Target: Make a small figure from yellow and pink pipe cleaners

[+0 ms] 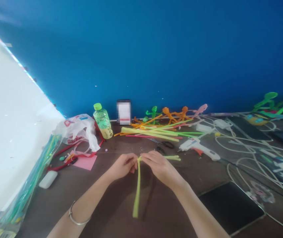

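Observation:
Yellow pipe cleaners [136,193] are pinched between my two hands above the middle of the dark table. One length hangs down toward me from the fingertips, and the other end sticks out to the right past my right hand. My left hand [124,166] is closed on the bend from the left, its fingers curled. From the other side my right hand [157,165] grips the same yellow strands, fingers pressed together over them. The exact bend or twist at the fingertips is partly hidden. Just beyond the hands lie black-handled scissors [165,144].
Behind the hands lies a pile of loose pipe cleaners [148,132], with small orange figures [172,115] beyond. A bottle [103,122] and plastic bag [78,129] stand left. To the right are a glue gun [201,148], white cables [220,143] and a black tablet [232,206].

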{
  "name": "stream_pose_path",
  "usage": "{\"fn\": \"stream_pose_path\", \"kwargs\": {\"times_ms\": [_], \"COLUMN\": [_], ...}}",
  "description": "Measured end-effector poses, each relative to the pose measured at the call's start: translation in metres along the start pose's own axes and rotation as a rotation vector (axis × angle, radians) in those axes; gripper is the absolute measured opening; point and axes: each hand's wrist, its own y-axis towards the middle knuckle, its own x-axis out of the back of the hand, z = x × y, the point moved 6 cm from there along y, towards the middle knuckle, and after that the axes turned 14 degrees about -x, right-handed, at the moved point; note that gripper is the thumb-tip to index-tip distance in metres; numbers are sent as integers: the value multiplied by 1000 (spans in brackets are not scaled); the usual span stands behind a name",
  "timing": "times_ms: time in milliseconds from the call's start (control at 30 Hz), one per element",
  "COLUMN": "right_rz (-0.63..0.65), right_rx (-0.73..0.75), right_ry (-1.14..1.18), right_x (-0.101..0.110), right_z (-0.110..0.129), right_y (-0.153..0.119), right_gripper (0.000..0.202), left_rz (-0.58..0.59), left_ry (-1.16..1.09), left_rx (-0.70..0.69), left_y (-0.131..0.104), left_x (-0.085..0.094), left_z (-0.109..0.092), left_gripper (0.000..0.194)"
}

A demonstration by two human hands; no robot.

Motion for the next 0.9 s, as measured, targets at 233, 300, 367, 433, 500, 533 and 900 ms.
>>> {"fn": "stream_pose_path", "kwargs": {"times_ms": [233, 300, 367, 433, 500, 533, 900], "right_rz": [-96, -101, -111, -123, -134, -141, -20], "right_rx": [-34, -41, -37, -27, -10, 6, -465], "right_ry": [30, 37, 35, 14, -24, -46, 571], "right_x": [-1, -2, -2, -1, -1, -1, -2], "right_z": [-3, -4, -3, -2, 0, 1, -19], "right_y": [-2, -1, -1, -2, -4, -5, 6], "right_gripper": [33, 33, 33, 34, 33, 32, 11], "left_rz": [-172, -198, -217, -233, -239, -229, -117], "left_ry": [-458, -593, -673, -724, -811, -868, -82], "left_rx": [133, 186, 222, 249, 295, 328, 88], "left_y": [0, -1, -2, -3, -3, -3, 1], "left_x": [-5, -9, -12, -12, -14, -17, 6], "left_z": [11, 12, 11, 11, 14, 16, -9], "left_gripper": [32, 31, 28, 24, 19, 16, 24]}}
